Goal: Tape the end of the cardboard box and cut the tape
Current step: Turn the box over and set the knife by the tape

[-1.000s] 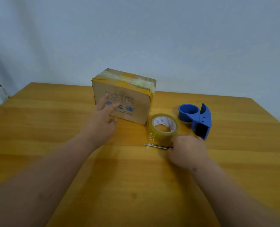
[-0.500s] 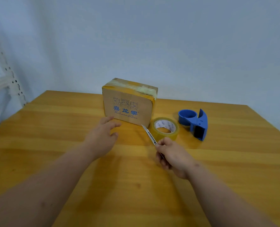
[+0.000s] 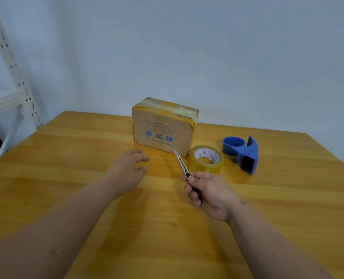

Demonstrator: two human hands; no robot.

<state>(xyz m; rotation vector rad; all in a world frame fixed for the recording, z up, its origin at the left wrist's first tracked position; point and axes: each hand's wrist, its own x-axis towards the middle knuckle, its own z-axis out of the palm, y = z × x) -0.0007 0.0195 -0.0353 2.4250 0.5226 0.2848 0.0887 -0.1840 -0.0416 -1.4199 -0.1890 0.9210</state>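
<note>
Cardboard box stands on the wooden table, toward the far edge, blue print on its near face, yellowish tape across the top and down the corners. Roll of clear tape lies flat just beside the box's near right corner. Blue tape dispenser sits right of the roll, close by. Right hand is closed around the dark handle of a slim utility knife, blade out, tip pointing up toward the box; the tip seems to stop short of the cardboard, though the angle makes this uncertain. Left hand hovers in front of the box, fingers spread and loosely curled, holding nothing. White metal shelf post stands at far left.
</note>
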